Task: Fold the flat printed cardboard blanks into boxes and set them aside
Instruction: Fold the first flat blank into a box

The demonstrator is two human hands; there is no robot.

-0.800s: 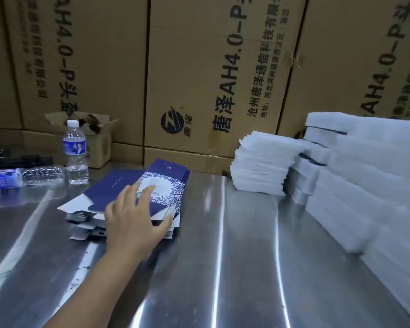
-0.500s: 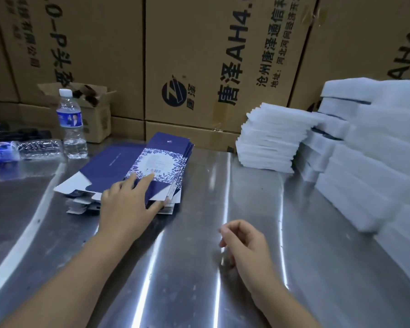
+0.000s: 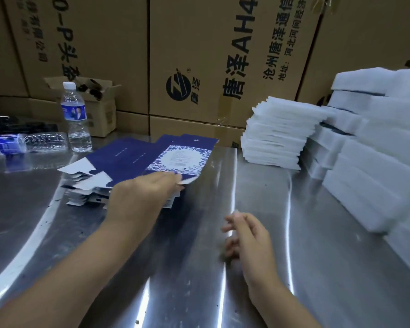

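A pile of flat cardboard blanks (image 3: 90, 195), dark blue with white undersides, lies on the steel table (image 3: 294, 233) left of centre. The top blank (image 3: 152, 157) carries a blue-and-white floral panel, and its near right edge is raised off the pile. My left hand (image 3: 140, 200) pinches that near edge between fingers and thumb. My right hand (image 3: 246, 235) hovers low over the bare steel to the right of the pile, fingers loosely curled and holding nothing.
Stacks of white foam sheets (image 3: 279, 133) and bigger white stacks (image 3: 376, 150) fill the right side. An upright water bottle (image 3: 75, 117), a lying bottle (image 3: 26, 142) and a small open carton (image 3: 100, 107) stand at back left. Large brown cartons (image 3: 211, 55) wall the rear.
My left hand slid to the pile's near right edge, took hold of the top blank and lifted its edge. My right hand came into view and hovers above the table.
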